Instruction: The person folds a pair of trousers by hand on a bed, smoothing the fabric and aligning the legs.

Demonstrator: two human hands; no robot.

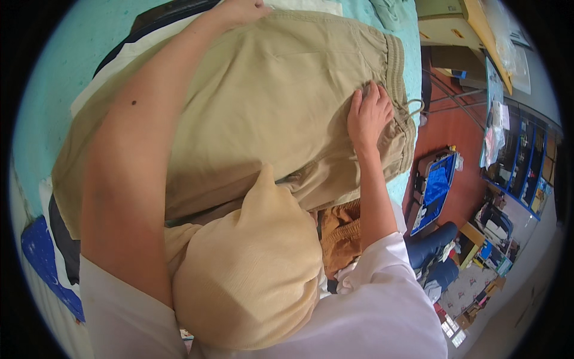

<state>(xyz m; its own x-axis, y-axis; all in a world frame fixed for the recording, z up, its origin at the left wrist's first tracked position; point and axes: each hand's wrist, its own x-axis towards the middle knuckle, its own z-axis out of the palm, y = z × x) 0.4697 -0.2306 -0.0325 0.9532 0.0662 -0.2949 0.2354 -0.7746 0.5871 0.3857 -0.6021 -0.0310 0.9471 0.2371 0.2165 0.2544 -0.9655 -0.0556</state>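
Observation:
Khaki pants with a gathered elastic waistband and a drawstring lie spread before me. My left hand reaches to their far edge and is partly cut off by the top of the view, so its grip is hidden. Near the waistband, my right hand rests on the cloth with fingers slightly bent. White cloth and a dark garment stick out from under the pants. A rust-brown garment with an elastic waist lies beside my right forearm. My beige scarf hides part of the pants' near side.
A turquoise cover lies beneath the clothes, with blue patterned fabric at left. On the red floor at right, an opened suitcase shows blue lining. Beyond it are shelves and a yellow-edged desk.

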